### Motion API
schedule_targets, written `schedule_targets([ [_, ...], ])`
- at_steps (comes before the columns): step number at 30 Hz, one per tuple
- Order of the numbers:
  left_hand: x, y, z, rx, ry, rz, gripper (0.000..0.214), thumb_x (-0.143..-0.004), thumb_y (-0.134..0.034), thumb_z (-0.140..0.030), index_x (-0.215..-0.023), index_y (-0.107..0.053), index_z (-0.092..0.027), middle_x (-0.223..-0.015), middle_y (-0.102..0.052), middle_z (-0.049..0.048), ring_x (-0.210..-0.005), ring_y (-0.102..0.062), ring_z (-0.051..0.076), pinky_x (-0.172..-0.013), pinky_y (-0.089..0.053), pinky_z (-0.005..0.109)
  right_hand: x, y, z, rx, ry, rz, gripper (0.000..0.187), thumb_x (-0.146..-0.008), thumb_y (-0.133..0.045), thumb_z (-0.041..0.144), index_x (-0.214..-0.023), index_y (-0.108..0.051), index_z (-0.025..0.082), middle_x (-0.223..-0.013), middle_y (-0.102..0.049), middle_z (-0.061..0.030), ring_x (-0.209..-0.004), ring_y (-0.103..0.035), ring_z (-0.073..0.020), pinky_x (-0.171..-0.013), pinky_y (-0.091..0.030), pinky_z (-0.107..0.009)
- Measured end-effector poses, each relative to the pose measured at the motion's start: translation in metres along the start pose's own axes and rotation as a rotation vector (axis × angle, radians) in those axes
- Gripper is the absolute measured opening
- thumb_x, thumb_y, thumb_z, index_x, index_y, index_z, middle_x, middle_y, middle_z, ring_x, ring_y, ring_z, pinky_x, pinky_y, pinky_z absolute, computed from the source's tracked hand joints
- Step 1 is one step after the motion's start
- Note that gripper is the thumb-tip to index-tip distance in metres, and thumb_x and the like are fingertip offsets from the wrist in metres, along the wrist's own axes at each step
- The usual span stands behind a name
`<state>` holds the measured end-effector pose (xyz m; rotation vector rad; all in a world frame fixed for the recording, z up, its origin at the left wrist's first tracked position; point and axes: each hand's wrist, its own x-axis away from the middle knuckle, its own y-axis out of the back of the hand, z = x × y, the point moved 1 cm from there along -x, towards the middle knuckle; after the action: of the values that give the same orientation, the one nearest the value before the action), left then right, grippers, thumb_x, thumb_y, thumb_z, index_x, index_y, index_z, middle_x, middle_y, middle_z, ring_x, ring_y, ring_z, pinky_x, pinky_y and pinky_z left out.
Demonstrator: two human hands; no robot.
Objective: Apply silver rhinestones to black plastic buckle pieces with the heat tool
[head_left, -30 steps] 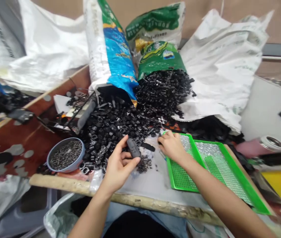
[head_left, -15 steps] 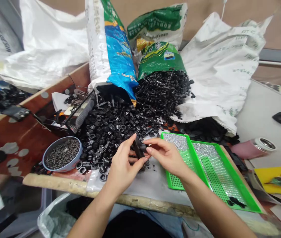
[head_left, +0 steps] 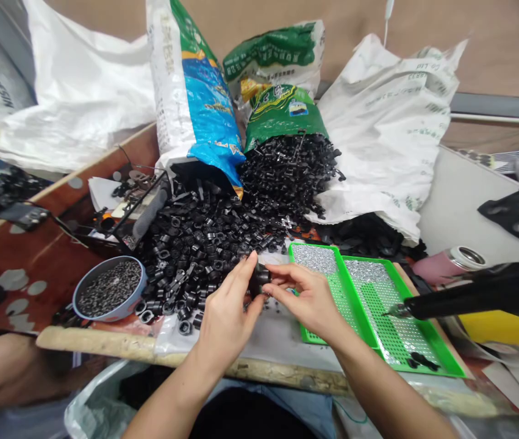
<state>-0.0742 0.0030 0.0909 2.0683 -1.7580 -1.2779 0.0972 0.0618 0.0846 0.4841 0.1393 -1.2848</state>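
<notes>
My left hand and my right hand meet over the front of the table, both pinching a small black plastic part between their fingertips. Just behind them lies a big heap of black plastic parts spilling from a blue and white sack. A second pile of thinner black pieces pours out of a green sack. The right hand sits at the left edge of a green perforated tray.
A second green tray with silver bits lies to the right. A blue bowl of small dark pieces stands at left. White sacks fill the back. A black tool reaches in from the right. Another person's arm shows at lower left.
My right hand came left from the green tray to join the left hand on the black part. A black tool entered from the right and an arm appeared at lower left.
</notes>
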Motion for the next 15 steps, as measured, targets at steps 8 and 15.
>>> schedule_targets([
  [8, 0.012, 0.001, -0.005, 0.099, 0.067, 0.051, 0.069, -0.092, -0.063, -0.010, -0.155, -0.046, -0.031, -0.152, -0.058, 0.0066, -0.117, -0.070, 0.022, -0.084, -0.068, 0.028, 0.022, -0.003, 0.003, 0.025, 0.009, -0.033, 0.027, -0.088, -0.077, 0.039, -0.108, -0.076, 0.020, -0.089, -0.077, -0.0058, -0.073, -0.073, -0.0189, -0.069, -0.063, -0.033],
  [15, 0.035, 0.013, -0.014, 0.117, 0.172, 0.069, 0.059, -0.091, -0.065, -0.015, -0.148, -0.057, -0.026, -0.141, -0.065, 0.0114, -0.096, -0.073, 0.019, -0.080, -0.067, 0.030, 0.039, -0.010, 0.011, 0.125, 0.155, 0.011, 0.024, -0.088, -0.078, 0.043, -0.100, -0.075, 0.022, -0.079, -0.074, -0.0038, -0.066, -0.069, -0.0196, -0.061, -0.060, -0.031],
])
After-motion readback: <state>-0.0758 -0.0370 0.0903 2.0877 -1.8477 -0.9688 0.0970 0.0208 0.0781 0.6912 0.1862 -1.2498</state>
